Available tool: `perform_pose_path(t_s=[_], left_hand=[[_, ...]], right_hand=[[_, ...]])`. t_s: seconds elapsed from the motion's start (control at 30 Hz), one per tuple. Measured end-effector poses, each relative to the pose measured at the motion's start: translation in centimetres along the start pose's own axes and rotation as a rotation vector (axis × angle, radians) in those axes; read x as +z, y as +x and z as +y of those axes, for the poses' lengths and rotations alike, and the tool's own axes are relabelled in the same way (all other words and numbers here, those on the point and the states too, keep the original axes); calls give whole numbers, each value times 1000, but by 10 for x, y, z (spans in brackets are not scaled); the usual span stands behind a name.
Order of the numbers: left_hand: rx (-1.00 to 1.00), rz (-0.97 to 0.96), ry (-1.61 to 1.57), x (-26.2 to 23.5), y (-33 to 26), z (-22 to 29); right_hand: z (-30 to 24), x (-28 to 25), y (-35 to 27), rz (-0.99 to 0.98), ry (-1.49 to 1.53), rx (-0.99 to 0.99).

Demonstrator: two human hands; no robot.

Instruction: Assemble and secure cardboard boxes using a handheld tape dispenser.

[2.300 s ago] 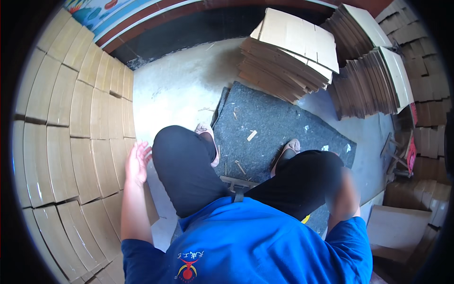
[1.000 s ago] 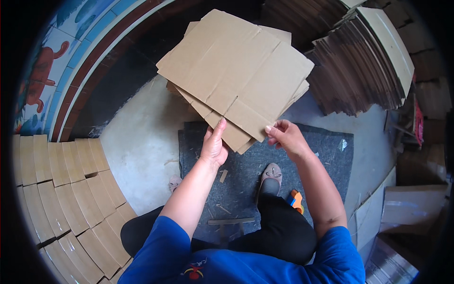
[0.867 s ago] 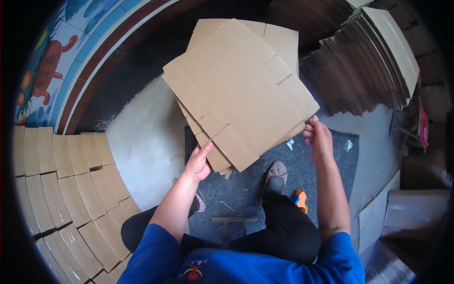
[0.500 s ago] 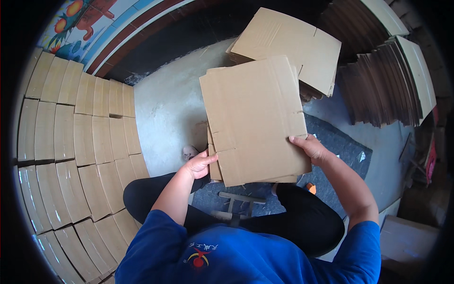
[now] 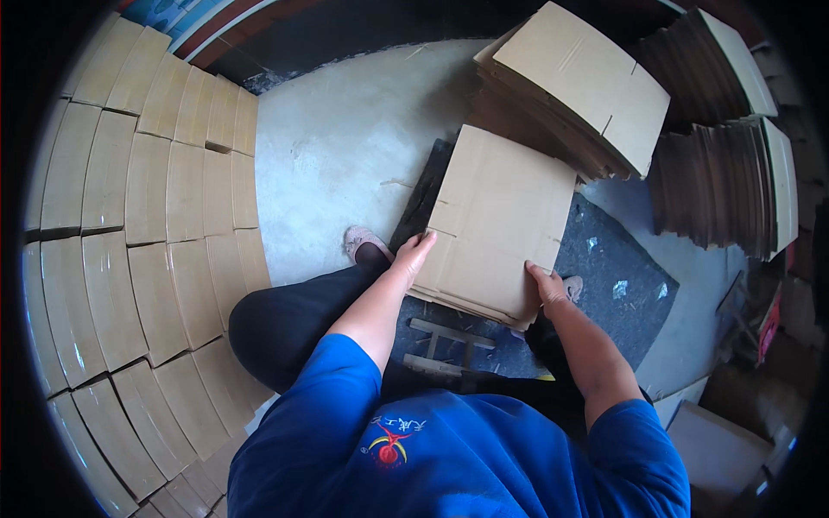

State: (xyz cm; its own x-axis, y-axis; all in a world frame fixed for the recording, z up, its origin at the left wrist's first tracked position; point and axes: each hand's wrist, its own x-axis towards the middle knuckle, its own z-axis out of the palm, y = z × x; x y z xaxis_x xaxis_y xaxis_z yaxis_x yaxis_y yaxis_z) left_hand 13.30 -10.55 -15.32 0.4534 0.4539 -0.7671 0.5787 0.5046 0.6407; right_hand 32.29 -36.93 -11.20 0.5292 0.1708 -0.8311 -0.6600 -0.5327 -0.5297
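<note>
Between my hands is a small stack of flat cardboard sheets (image 5: pixel 494 220), brown, with short slits near the side edges. My left hand (image 5: pixel 414 257) grips the stack's left edge, thumb on top and fingers hidden along the side. On the near right part, my right hand (image 5: pixel 547 285) has its thumb laid over the top sheet, with its other fingers beside and below the edge. The sheets lie almost flush, with several layers showing at the near edge. What supports the stack from below is hidden.
Just beyond stands a taller pile of cardboard sheets (image 5: pixel 579 82). More upright cardboard bundles (image 5: pixel 721 186) are at the right. Packed cardboard boxes (image 5: pixel 147 190) form a wall on the left. A dark mat (image 5: pixel 617 268) and a small frame (image 5: pixel 449 341) lie by my legs.
Both hands have brought the stack lower, toward the mat between my feet, and its sheets are more evenly aligned. The view has shifted, showing more of the taller pile's side.
</note>
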Motion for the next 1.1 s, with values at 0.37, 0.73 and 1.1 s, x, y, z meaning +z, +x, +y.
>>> perform_pose_path(t_s=[0.37, 0.73, 1.1], left_hand=[[-166, 298, 759, 29, 21, -35], [916, -1205, -219, 101, -344, 200], [1149, -1669, -603, 107, -458, 157]], right_hand=[[24, 0, 29, 19, -1119, -3], [-144, -69, -90, -43, -1012, -658], [-99, -235, -181, 221, -504, -434]])
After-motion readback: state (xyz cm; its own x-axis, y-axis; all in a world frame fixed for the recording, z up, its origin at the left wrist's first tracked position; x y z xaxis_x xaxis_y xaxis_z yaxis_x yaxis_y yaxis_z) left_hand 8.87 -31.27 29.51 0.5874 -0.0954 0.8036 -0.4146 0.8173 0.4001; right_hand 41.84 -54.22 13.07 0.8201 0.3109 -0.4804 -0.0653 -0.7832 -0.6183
